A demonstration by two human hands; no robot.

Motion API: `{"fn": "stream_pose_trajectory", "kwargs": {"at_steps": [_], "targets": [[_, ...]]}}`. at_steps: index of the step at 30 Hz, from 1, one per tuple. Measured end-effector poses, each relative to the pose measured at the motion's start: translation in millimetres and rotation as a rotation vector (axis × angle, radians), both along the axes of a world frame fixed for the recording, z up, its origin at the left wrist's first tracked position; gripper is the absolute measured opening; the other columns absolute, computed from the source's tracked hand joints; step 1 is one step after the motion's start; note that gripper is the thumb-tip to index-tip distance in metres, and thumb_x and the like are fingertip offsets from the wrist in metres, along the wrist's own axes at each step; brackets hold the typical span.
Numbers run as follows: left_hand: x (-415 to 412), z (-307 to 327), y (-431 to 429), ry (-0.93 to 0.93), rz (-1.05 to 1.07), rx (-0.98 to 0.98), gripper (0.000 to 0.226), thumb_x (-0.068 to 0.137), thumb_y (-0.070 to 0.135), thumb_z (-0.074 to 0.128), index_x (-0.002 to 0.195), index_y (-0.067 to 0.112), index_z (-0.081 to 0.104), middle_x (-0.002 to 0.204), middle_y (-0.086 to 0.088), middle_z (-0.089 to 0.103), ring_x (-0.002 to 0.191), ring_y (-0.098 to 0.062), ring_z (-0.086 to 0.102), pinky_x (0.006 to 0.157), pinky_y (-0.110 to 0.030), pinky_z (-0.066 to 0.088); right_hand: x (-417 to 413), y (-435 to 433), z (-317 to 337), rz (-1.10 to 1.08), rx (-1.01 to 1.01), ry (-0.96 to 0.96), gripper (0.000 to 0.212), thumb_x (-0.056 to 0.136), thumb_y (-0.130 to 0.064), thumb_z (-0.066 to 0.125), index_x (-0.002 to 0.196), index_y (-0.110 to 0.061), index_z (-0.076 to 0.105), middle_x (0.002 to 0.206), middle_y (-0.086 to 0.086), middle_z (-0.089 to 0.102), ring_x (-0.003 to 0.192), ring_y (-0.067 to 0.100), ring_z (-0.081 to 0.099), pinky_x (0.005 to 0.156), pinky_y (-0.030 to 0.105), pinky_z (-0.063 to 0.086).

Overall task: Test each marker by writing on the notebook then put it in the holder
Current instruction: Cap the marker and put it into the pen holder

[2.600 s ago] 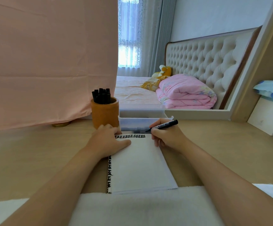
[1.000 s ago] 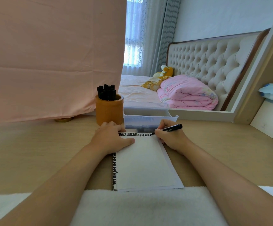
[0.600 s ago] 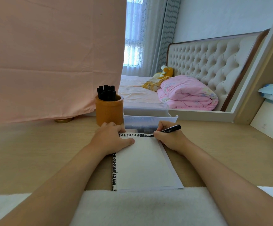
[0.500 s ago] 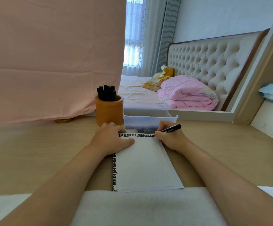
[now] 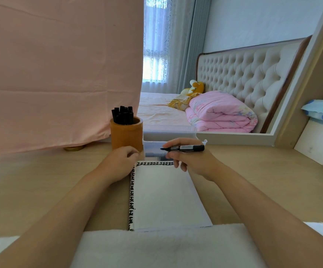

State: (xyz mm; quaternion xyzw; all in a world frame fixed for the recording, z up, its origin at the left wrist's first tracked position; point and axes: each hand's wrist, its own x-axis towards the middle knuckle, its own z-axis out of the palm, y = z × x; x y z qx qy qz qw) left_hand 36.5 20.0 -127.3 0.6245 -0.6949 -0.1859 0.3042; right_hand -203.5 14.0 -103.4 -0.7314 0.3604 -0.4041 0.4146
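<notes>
Head view, right fingers [image 5: 178, 141] pinching marker [image 5: 187, 148] above notebook [image 5: 162, 196], left fingers [image 5: 131, 151] curled.

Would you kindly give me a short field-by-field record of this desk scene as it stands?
notebook: flat on table, black marks along far and left edges
right hand: grips a black marker, level above the notebook's far edge, tip pointing left
left hand: fingers curled beside the notebook's far-left corner; contents unclear
holder: orange cup, several black markers standing inside
</notes>
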Motion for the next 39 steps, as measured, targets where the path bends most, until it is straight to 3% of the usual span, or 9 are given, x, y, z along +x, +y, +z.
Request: {"fn": "stream_pose_trajectory", "kwargs": {"at_steps": [4, 7, 10, 12, 16, 21, 25, 34, 39], "targets": [[17, 9, -1, -0.13, 0.066, 0.088, 0.035, 0.1, 0.014, 0.045, 0.129, 0.027, 0.057, 0.135, 0.005, 0.056, 0.116, -0.012, 0.051, 0.099, -0.03, 0.04, 8, 3, 5, 0.125, 0.044, 0.113, 0.035, 0.101, 0.003, 0.046, 0.126, -0.012, 0.066, 0.103, 0.015, 0.073, 0.076, 0.025, 0.068, 0.057, 0.03, 0.055], [24, 9, 2, -0.226, 0.072, 0.132, 0.038, 0.096, 0.014, 0.049, 0.132, 0.025, 0.056, 0.134, 0.001, 0.056, 0.11, -0.012, 0.051, 0.095, -0.028, 0.042, 14, 6, 7, 0.224, 0.185, 0.114, 0.043, 0.104, 0.005, 0.031, 0.133, -0.009, 0.06, 0.11, 0.019, 0.068, 0.082, 0.028, 0.07, 0.065, 0.034, 0.06], [30, 0, 4, -0.244, 0.074, 0.059, 0.03, 0.095, 0.025, 0.058, 0.125, 0.025, 0.063, 0.122, 0.003, 0.062, 0.1, -0.01, 0.053, 0.086, -0.024, 0.042, 17, 5, 7, 0.254, 0.284, 0.095, 0.044, 0.106, 0.0, 0.027, 0.124, -0.009, 0.066, 0.104, 0.016, 0.065, 0.08, 0.032, 0.07, 0.066, 0.038, 0.06], [33, -6, 4, -0.24, 0.084, 0.003, 0.025, 0.094, 0.029, 0.062, 0.118, 0.026, 0.068, 0.115, 0.005, 0.064, 0.095, -0.008, 0.052, 0.081, -0.023, 0.04, 18, 5, 6, 0.246, 0.285, 0.098, 0.041, 0.105, 0.0, 0.03, 0.108, -0.012, 0.069, 0.098, 0.012, 0.061, 0.072, 0.03, 0.067, 0.058, 0.036, 0.056], [36, -8, 3, -0.201, 0.083, -0.045, 0.016, 0.093, 0.029, 0.065, 0.108, 0.029, 0.069, 0.106, 0.009, 0.065, 0.09, -0.004, 0.054, 0.077, -0.023, 0.041, 21, 4, 2, 0.09, 0.117, 0.213, 0.023, 0.101, -0.002, 0.044, 0.09, -0.019, 0.055, 0.095, 0.015, 0.062, 0.057, 0.019, 0.054, 0.045, 0.024, 0.042], [33, 2, 10, -0.067, 0.051, -0.216, 0.015, 0.095, 0.026, 0.062, 0.106, 0.035, 0.061, 0.098, 0.019, 0.062, 0.088, 0.0, 0.054, 0.073, -0.016, 0.039, 21, -3, -2, -0.159, -0.192, 0.375, 0.022, 0.087, -0.017, 0.075, 0.106, -0.025, 0.066, 0.09, -0.012, 0.067, 0.064, 0.003, 0.056, 0.068, 0.019, 0.05], [20, 9, 17, -0.029, -0.029, -0.303, 0.018, 0.094, 0.022, 0.063, 0.107, 0.034, 0.062, 0.095, 0.021, 0.061, 0.088, -0.001, 0.055, 0.07, -0.014, 0.038, 19, -4, -2, -0.209, -0.286, 0.375, 0.018, 0.089, -0.02, 0.071, 0.106, -0.026, 0.075, 0.081, -0.022, 0.065, 0.068, 0.0, 0.06, 0.067, 0.014, 0.043], [5, 11, 21, -0.003, -0.091, -0.352, 0.016, 0.096, 0.025, 0.059, 0.108, 0.032, 0.067, 0.09, 0.019, 0.063, 0.083, -0.001, 0.055, 0.066, -0.017, 0.042, 19, -6, -1, -0.218, -0.375, 0.383, 0.016, 0.094, -0.022, 0.066, 0.105, -0.027, 0.076, 0.094, -0.01, 0.071, 0.084, 0.01, 0.063, 0.077, 0.03, 0.055], [-4, 11, 23, 0.002, -0.131, -0.355, 0.015, 0.097, 0.025, 0.059, 0.108, 0.031, 0.066, 0.086, 0.017, 0.062, 0.079, 0.005, 0.054, 0.062, -0.01, 0.039, 22, -2, 1, -0.176, -0.366, 0.378, 0.015, 0.093, -0.02, 0.067, 0.104, -0.025, 0.075, 0.094, -0.01, 0.071, 0.076, 0.001, 0.06, 0.073, 0.017, 0.048]]}}
